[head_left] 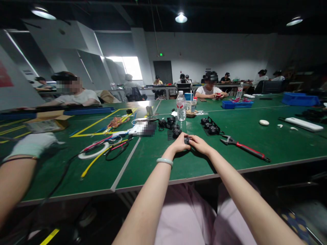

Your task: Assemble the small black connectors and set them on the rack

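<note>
Over the green table, my left hand (180,143) and my right hand (199,144) meet fingertip to fingertip around a small black part (187,140). Both hands are closed on it, and fingers cover much of its shape. Just beyond my left hand lie several black pieces (170,123) on the tabletop. A second group of black pieces (211,128) rests beyond my right hand. The adjustable wrench (246,149) with a red and black handle lies to the right.
A co-worker's gloved hand (34,144) is at the left, near coiled cables (95,151). A water bottle (181,107) stands ahead. Blue trays (236,104), a white round object (264,122) and a white long case (304,124) lie on the table's right part.
</note>
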{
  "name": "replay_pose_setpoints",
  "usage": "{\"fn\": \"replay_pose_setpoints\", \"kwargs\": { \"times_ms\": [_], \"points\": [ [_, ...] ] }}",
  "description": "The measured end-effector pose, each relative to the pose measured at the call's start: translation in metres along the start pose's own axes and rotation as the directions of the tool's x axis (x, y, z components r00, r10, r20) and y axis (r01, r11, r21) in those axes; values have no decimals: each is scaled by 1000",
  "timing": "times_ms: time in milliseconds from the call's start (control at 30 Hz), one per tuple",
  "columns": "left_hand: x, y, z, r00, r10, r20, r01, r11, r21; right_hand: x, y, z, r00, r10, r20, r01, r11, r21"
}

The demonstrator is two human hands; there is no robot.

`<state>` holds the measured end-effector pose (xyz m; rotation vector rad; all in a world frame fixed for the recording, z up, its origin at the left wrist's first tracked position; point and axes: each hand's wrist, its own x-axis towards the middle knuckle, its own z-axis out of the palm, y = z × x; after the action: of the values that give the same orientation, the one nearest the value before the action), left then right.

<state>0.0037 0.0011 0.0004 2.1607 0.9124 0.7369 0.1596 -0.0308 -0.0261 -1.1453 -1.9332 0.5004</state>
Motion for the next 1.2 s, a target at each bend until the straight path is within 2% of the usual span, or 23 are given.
{"fn": "replay_pose_setpoints", "kwargs": {
  "times_ms": [167,400,733,1200],
  "points": [
    [-1,1,-1,1000,-17,10,17,1000,9,-2,-2,-2,999,40,-31,-37,994,99],
    [-2,2,-2,1000,-21,-2,21,1000,6,-5,-5,-5,997,73,-5,-69,957,283],
    [0,-1,-2,1000,-16,-13,15,999,-34,-3,-1,-3,1000,19,-18,-14,966,257],
    [-2,-1,-4,1000,-15,-1,15,1000,2,-1,-2,-2,998,54,-37,-46,981,190]
  ]
}}
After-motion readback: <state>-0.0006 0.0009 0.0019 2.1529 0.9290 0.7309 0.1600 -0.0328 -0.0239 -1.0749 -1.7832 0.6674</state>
